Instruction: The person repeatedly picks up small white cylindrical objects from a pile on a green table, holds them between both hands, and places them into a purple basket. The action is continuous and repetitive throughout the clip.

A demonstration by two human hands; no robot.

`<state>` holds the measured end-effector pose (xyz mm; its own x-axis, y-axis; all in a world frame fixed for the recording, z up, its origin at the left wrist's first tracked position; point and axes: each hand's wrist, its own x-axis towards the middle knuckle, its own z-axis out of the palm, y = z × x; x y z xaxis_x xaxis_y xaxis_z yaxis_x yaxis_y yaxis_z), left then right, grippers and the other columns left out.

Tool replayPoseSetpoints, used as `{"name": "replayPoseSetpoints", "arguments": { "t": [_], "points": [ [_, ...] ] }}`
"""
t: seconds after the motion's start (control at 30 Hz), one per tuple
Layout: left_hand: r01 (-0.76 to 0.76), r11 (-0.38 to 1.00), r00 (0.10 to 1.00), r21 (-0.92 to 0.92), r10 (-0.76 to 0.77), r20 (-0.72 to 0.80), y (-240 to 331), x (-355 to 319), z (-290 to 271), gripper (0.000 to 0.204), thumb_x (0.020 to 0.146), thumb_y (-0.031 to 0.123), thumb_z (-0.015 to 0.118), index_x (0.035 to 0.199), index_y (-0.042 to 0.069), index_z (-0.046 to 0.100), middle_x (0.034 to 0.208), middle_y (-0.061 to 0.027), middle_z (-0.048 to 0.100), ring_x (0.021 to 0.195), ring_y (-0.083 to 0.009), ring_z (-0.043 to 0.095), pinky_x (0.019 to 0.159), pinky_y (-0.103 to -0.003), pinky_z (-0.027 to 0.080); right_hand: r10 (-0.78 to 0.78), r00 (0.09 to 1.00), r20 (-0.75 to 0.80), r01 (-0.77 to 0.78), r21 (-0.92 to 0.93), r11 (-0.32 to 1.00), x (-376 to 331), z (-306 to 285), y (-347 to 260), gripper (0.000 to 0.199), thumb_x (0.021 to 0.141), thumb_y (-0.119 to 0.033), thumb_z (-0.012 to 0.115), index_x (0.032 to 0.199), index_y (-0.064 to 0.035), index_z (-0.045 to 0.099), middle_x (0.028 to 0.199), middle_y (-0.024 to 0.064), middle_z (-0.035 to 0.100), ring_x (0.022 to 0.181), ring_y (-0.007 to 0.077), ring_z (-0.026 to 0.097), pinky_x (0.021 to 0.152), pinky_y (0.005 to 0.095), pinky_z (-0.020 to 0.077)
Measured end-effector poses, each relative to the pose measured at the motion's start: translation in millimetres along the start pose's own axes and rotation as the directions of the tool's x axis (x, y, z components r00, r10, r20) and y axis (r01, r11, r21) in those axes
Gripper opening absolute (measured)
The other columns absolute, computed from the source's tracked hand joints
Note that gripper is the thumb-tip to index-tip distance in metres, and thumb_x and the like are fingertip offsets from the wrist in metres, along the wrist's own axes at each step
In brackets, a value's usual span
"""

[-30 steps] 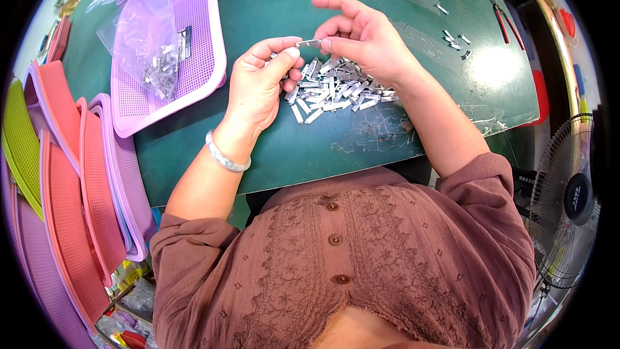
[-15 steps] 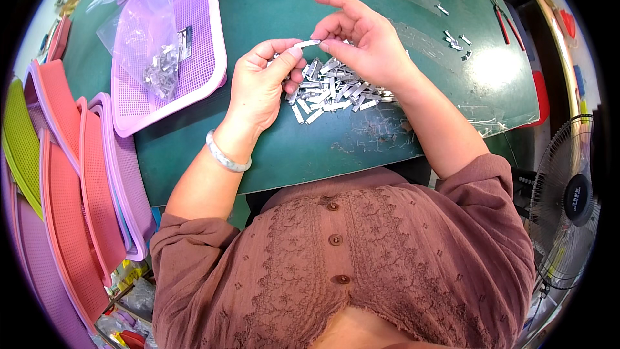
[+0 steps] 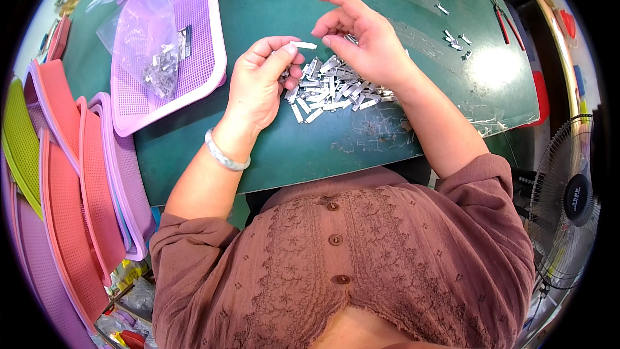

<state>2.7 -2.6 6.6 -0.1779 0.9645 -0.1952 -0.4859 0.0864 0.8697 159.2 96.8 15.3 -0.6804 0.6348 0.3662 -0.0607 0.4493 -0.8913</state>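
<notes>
Between the thumb and forefinger of my left hand (image 3: 263, 77) is a small, narrow silver metal piece (image 3: 306, 45), one end sticking out to the right. More metal seems tucked under its curled fingers, too hidden to name. My right hand (image 3: 365, 42) hovers just right of that piece, apart from it, its forefinger stretched out and its thumb free. Below and between both hands lies a loose pile of similar silver metal pieces (image 3: 332, 90) on the green table (image 3: 271, 161).
At the left, a purple mesh basket (image 3: 200, 58) holds a clear plastic bag (image 3: 145, 19) with small metal parts. Red-handled pliers (image 3: 502, 26) and a few loose metal pieces (image 3: 455, 44) lie at the right. Stacked coloured baskets (image 3: 71, 207) stand left of the table; a black fan (image 3: 571, 200) stands right.
My right hand's thumb and fingers have come away from the metal piece's right end. My left hand keeps the piece, having shifted slightly left.
</notes>
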Motion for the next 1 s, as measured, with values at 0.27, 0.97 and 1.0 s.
{"name": "replayPoseSetpoints", "arguments": {
  "t": [0.27,0.97,1.0],
  "points": [
    [0.083,0.98,0.996,-0.182,-0.086,-0.009,4,2,-5,0.013,0.084,0.013,0.05,0.091,0.003,0.053,0.087,-0.0113,0.059,0.075,-0.019,0.058,0.059,-0.024,0.046,-0.034,0.982,0.184,0.121,-0.482,0.868,0,4,6,0.054,0.07,0.003,0.059,0.121,-0.0096,0.047,0.081,0.0033,0.062,0.079,0.0213,0.054,0.077,0.0327,0.0437],
    [0.061,0.987,0.998,0.151,-0.061,-0.01,0,0,1,0.011,0.085,0.013,0.055,0.082,0.004,0.058,0.066,-0.0017,0.054,0.053,-0.0083,0.05,0.044,-0.019,0.035,0.262,0.957,0.122,-0.277,0.126,0.953,2,-3,-4,0.046,0.079,0.003,0.056,0.123,0.0002,0.043,0.08,0.0025,0.058,0.075,0.0072,0.054,0.069,0.0202,0.0428],
    [0.054,0.986,0.999,0.157,-0.054,-0.005,-1,0,1,0.011,0.085,0.014,0.055,0.081,0.004,0.058,0.065,-0.0017,0.054,0.052,-0.0081,0.049,0.044,-0.019,0.035,0.27,0.954,0.127,-0.288,0.146,0.947,2,-3,-5,0.046,0.079,0.003,0.056,0.123,0.0006,0.042,0.081,0.0026,0.058,0.076,0.0073,0.054,0.069,0.02,0.0427]
  ]
}}
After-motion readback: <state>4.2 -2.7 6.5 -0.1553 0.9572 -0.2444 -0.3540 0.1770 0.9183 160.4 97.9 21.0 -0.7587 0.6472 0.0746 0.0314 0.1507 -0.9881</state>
